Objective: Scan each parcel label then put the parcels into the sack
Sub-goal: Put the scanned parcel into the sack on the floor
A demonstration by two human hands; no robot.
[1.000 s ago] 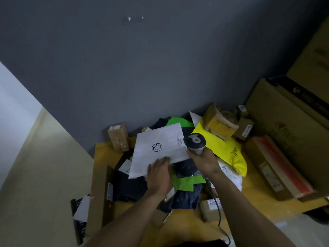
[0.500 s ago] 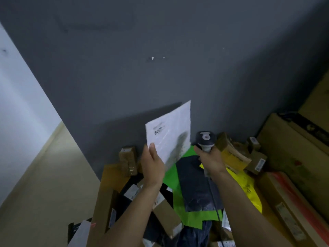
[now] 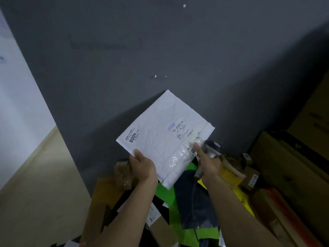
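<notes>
White parcel (image 3: 165, 134) gripped by left hand (image 3: 143, 167), right hand (image 3: 208, 164) holding scanner (image 3: 212, 148)

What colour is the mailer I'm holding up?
White with black print: the padded mailer shows best in the head view.

white mailer (image 3: 160, 132) looks like matte crinkly plastic, glossy clear tape strip (image 3: 179, 155) on it; boxes (image 3: 284, 166) plain matte cardboard

Dark grey wall (image 3: 160, 50) fills most of view, a few small white chips (image 3: 184, 5) in the paint. Pale white wall (image 3: 16, 113) at left. Beige floor (image 3: 39, 193) below it. Yellowish wooden tabletop (image 3: 106, 186) against the grey wall. Big cardboard boxes (image 3: 293, 166) stacked at right. Dim light, shadow on the grey wall.
</notes>
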